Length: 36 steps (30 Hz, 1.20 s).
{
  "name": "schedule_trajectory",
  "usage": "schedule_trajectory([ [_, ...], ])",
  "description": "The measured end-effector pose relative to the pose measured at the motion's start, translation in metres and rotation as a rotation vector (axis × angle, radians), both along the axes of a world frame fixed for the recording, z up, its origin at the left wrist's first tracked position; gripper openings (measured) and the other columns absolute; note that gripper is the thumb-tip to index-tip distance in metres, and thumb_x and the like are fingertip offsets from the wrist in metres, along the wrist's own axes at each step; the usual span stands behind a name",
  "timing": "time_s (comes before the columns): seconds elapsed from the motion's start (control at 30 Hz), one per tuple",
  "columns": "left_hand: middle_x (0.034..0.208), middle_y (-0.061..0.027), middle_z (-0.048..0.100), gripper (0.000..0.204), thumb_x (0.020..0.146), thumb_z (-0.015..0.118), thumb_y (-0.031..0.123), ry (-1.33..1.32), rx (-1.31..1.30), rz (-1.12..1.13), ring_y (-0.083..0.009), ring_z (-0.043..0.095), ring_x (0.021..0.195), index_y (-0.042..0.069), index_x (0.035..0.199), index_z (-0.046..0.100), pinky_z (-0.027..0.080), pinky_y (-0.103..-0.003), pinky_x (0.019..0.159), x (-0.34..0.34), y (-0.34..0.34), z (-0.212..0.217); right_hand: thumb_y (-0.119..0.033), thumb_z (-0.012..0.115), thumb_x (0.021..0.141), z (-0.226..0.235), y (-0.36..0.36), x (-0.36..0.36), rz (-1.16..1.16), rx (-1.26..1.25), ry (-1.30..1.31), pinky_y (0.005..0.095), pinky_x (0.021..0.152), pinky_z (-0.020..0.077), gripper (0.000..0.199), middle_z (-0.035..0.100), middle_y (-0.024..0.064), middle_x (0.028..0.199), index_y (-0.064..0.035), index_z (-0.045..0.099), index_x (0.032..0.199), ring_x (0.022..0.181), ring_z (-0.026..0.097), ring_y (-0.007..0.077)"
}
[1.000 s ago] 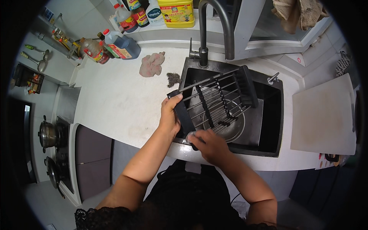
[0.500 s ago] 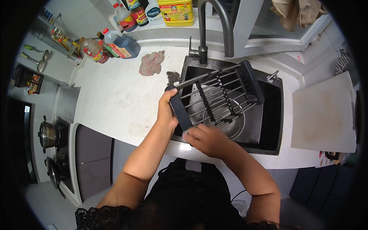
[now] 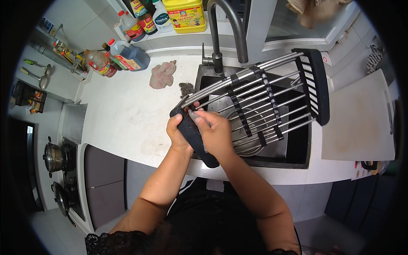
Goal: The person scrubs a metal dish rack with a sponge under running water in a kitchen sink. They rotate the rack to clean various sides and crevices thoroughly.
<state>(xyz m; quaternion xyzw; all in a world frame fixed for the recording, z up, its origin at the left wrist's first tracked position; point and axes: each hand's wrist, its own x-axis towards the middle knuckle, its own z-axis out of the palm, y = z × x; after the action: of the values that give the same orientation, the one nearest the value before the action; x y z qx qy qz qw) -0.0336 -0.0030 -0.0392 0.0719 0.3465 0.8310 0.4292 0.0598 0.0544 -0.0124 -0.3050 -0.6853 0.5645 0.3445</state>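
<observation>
A dish drying rack (image 3: 250, 100) of metal rods with black plastic ends is held tilted above the sink. My left hand (image 3: 180, 136) is closed on its near-left black end, thumb on the outer face and fingertips showing past the upper edge. Pinched in my right hand (image 3: 216, 132) is a small crumpled light-grey scrap (image 3: 195, 117), like a thin cloth; its kind is unclear. The scrap presses against the inner side of that same end, by the rods. The rack's far end (image 3: 316, 87) sticks out to the right, unsupported.
Under the rack lies the dark sink (image 3: 297, 163), with a faucet (image 3: 216, 42) behind it. A scouring pad (image 3: 186, 89) and a pinkish rag (image 3: 162, 75) rest on the counter. Bottles (image 3: 129, 55) stand at the back left; a cutting board (image 3: 357, 119) is at right.
The rack has come nearer and swung, its far end shifting right. My right hand has moved up from the end's lower corner to its inner side with the scrap.
</observation>
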Motion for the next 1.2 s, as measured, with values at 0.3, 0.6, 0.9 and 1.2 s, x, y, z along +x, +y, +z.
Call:
schedule_trajectory([
  [0.3, 0.112, -0.0152, 0.059, 0.071, 0.061, 0.065, 0.035, 0.019, 0.103, -0.168, -0.0263, 0.059, 0.100, 0.000, 0.121, 0.052, 0.046, -0.036, 0.092, 0.006, -0.011, 0.004, -0.005, 0.060, 0.082, 0.003, -0.011, 0.012, -0.017, 0.097, 0.001, 0.0331, 0.071, 0.0491, 0.017, 0.064, 0.0145, 0.086, -0.0021, 0.069, 0.096, 0.077, 0.063, 0.0267],
  [0.6, 0.110, -0.0128, 0.056, 0.079, 0.059, 0.065, 0.032, 0.113, 0.111, -0.190, -0.0257, 0.055, 0.105, 0.002, 0.129, 0.043, 0.043, -0.037, 0.096, 0.003, -0.010, 0.004, -0.005, 0.065, 0.080, 0.006, -0.007, 0.023, 0.014, 0.177, 0.040, 0.0296, 0.066, 0.0487, 0.016, 0.065, 0.0116, 0.081, -0.0019, 0.071, 0.094, 0.072, 0.063, 0.0214],
  [0.9, 0.114, -0.0176, 0.055, 0.075, 0.061, 0.065, 0.032, 0.075, 0.162, -0.241, -0.0287, 0.055, 0.106, 0.002, 0.126, 0.043, 0.043, -0.039, 0.096, 0.015, -0.004, 0.014, -0.008, 0.055, 0.081, 0.016, 0.005, 0.017, 0.094, 0.283, 0.066, 0.0390, 0.076, 0.0500, 0.013, 0.060, 0.0166, 0.097, -0.0027, 0.065, 0.086, 0.087, 0.061, 0.0328],
  [1.2, 0.117, -0.0192, 0.054, 0.078, 0.060, 0.065, 0.030, 0.085, 0.099, -0.226, -0.0289, 0.054, 0.109, 0.000, 0.128, 0.040, 0.043, -0.039, 0.098, 0.015, -0.016, -0.002, -0.002, 0.054, 0.084, 0.018, -0.001, 0.027, 0.180, 0.180, -0.019, 0.0350, 0.074, 0.0500, 0.018, 0.065, 0.0149, 0.093, -0.0008, 0.068, 0.095, 0.086, 0.064, 0.0286],
])
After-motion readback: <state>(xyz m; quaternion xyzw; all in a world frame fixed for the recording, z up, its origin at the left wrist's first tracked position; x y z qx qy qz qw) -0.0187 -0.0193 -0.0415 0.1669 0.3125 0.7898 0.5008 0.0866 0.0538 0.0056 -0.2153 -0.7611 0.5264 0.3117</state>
